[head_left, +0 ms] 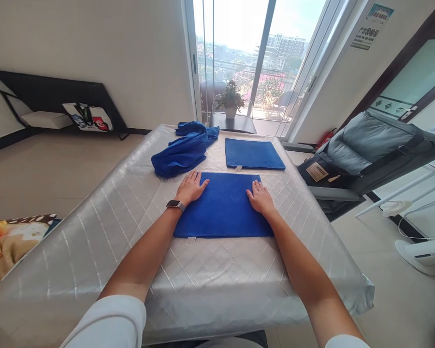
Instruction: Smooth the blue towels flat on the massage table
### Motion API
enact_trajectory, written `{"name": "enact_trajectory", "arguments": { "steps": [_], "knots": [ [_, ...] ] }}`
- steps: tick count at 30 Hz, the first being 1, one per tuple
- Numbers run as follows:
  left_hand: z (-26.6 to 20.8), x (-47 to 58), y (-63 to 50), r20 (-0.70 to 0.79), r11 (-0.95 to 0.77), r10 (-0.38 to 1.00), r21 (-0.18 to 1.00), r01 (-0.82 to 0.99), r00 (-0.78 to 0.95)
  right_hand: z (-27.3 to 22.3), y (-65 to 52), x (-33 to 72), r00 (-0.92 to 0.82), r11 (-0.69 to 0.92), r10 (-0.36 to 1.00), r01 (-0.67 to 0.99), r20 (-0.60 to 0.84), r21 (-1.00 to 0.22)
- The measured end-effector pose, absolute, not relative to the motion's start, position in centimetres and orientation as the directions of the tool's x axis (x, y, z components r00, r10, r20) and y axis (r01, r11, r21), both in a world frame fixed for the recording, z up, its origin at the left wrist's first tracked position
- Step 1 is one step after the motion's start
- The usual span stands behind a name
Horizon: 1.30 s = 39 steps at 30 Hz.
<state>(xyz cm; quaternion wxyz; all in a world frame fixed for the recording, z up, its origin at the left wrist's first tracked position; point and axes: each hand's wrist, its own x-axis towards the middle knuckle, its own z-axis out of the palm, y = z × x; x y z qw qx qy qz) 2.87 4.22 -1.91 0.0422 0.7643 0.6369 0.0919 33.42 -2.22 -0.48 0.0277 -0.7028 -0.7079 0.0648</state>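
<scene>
A blue towel point(224, 208) lies folded into a flat rectangle on the table in front of me, a small white tag at its near edge. On its far left corner rests my left hand point(191, 187), fingers stretched out flat, a watch on the wrist. My right hand point(261, 197) lies flat on the towel's far right side, thumb apart from the fingers. Both hands press on the cloth without gripping it. Beyond, to the right, is another folded blue towel point(254, 154). A crumpled heap of blue cloth point(184, 151) sits at the far left.
A shiny silver-grey cover with diagonal lines drapes the table point(217, 270). To the right stands a grey padded armchair point(369, 145) with a dark bag on it. Behind the table, a potted plant point(231, 101) stands before a glass sliding door. Patterned fabric point(18, 239) lies at lower left.
</scene>
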Motion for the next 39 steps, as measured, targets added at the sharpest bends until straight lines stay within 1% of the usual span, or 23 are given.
{"name": "enact_trajectory", "arguments": {
  "steps": [2,4,6,7,8,10,12,13,15,18,27,33,39],
  "knots": [
    [-1.4,2.7,4.4,0.048,-0.173,0.985,0.151,0.973,0.167,-0.4,-2.3,33.4,-0.010,0.004,0.999,0.990,-0.044,-0.139],
    [-0.4,3.0,4.6,0.019,-0.115,0.993,0.111,0.987,0.113,-0.5,-2.4,33.4,-0.010,0.005,0.999,0.989,-0.032,-0.151],
    [0.7,4.5,4.5,0.055,-0.064,0.997,0.074,0.995,0.060,-0.7,-2.4,33.3,-0.009,0.005,1.000,0.986,-0.026,-0.166],
    [1.2,5.7,4.4,0.094,-0.073,0.993,0.065,0.995,0.067,-0.7,-2.3,33.2,-0.008,0.004,1.000,0.985,-0.023,-0.175],
    [1.5,7.4,4.1,0.139,-0.117,0.984,0.063,0.991,0.108,-0.7,-2.3,33.2,-0.007,0.003,1.000,0.983,-0.022,-0.184],
    [1.7,11.7,3.1,0.201,-0.296,0.939,0.070,0.953,0.278,-0.8,-2.4,33.2,-0.002,-0.002,1.000,0.981,-0.018,-0.196],
    [1.3,16.2,2.0,0.192,-0.474,0.872,0.105,0.874,0.450,-0.7,-2.5,33.2,-0.008,0.004,1.000,0.981,-0.016,-0.192],
    [1.0,18.3,1.5,0.175,-0.529,0.845,0.131,0.839,0.505,-0.7,-2.6,33.3,-0.019,0.015,1.000,0.983,-0.017,-0.185],
    [0.3,21.3,0.7,0.161,-0.554,0.832,0.184,0.812,0.532,-0.6,-2.9,33.4,-0.044,0.041,0.999,0.985,-0.018,-0.165],
    [-0.5,22.4,0.5,0.147,-0.509,0.861,0.216,0.833,0.488,-0.5,-3.1,33.4,-0.059,0.056,0.998,0.986,-0.015,-0.155],
    [-1.3,14.2,0.5,0.091,-0.378,0.926,0.174,0.909,0.367,-0.7,-2.5,33.1,-0.005,0.000,1.000,0.975,-0.020,-0.222],
    [-1.3,8.3,-1.2,0.063,-0.325,0.946,0.130,0.937,0.319,-0.7,-2.4,33.2,-0.010,0.005,1.000,0.980,-0.023,-0.200],
    [-1.7,4.5,-2.8,0.055,-0.277,0.960,0.114,0.954,0.273,-0.8,-2.1,33.3,-0.010,0.003,0.999,0.985,-0.040,-0.173]
  ]
}}
